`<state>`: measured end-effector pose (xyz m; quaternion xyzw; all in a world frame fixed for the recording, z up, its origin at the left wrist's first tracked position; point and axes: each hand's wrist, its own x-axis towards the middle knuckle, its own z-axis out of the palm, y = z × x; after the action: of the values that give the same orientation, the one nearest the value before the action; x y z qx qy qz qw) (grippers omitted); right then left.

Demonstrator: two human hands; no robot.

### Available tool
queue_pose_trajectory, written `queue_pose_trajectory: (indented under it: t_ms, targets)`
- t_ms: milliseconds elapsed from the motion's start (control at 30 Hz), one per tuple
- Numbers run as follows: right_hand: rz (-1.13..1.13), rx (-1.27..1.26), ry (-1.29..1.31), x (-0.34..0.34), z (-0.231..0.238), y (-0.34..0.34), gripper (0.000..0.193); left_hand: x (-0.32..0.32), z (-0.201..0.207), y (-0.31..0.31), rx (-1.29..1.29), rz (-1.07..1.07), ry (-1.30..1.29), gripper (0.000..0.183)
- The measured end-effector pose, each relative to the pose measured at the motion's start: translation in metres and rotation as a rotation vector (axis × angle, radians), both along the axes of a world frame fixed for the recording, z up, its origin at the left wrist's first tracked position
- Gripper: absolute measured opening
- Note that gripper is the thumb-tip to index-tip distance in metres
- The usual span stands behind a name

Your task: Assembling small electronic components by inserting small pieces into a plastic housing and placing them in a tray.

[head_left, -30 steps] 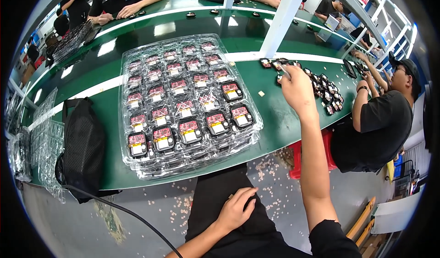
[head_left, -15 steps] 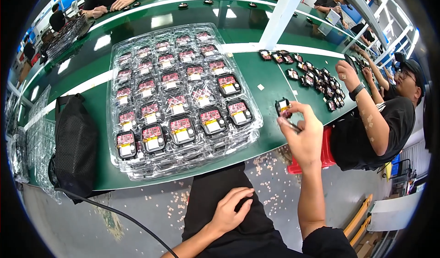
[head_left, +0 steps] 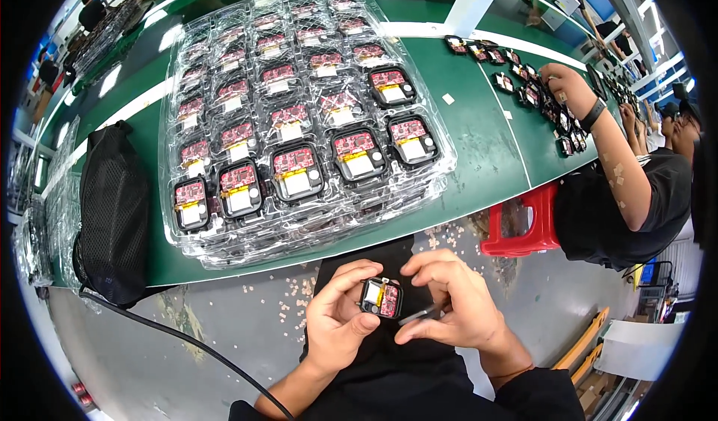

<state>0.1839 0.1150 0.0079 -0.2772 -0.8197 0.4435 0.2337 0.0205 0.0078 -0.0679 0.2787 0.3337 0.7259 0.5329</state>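
Over my lap, my left hand (head_left: 340,320) pinches a small black square device case (head_left: 381,298) with a red circuit board and a white part showing inside. My right hand (head_left: 452,305) touches the case's right edge and also holds thin metal tweezers (head_left: 419,315) under its fingers. In front of me on the green table (head_left: 479,144) lies a stack of clear plastic trays (head_left: 299,114); its cells hold several of the same black cases with red boards.
A black mesh bag (head_left: 112,204) sits at the table's left edge with a black cable (head_left: 187,339) trailing to the floor. A person in black (head_left: 621,189) on a red stool (head_left: 523,226) works at loose cases (head_left: 523,77) on the right. Small scraps litter the floor.
My right hand came back from the far right pile with one case, down to my lap. My left hand rose off my thigh and took hold of the case.
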Motion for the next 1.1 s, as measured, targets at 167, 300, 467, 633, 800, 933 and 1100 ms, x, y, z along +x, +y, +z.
queue_pose_trajectory:
  t_ms: [167,300,467,633,800,933,1100]
  targets:
    - [-0.047,0.134,-0.063,-0.002,-0.019,-0.001,0.046,0.000,0.001,-0.003,-0.047,0.117,-0.147,0.065]
    - [-0.114,0.530,-0.072,-0.006,-0.030,-0.001,0.031,-0.001,-0.001,-0.001,-0.054,0.110,-0.137,0.064]
    - [-0.100,0.834,-0.011,-0.010,-0.036,0.001,0.030,-0.002,-0.005,-0.003,-0.054,0.086,-0.134,0.063]
    - [-0.087,0.784,0.024,-0.009,-0.039,0.002,0.030,-0.003,-0.006,-0.004,-0.066,0.072,-0.125,0.063]
    - [-0.097,0.712,0.067,-0.009,-0.040,0.003,0.030,-0.003,-0.005,-0.003,-0.057,0.055,-0.141,0.062]
    - [-0.105,0.689,0.072,-0.010,-0.040,0.002,0.030,-0.003,-0.005,-0.004,-0.065,0.060,-0.125,0.062]
    - [-0.103,0.754,0.036,-0.009,-0.039,0.002,0.031,-0.003,-0.004,-0.003,-0.070,0.058,-0.125,0.062]
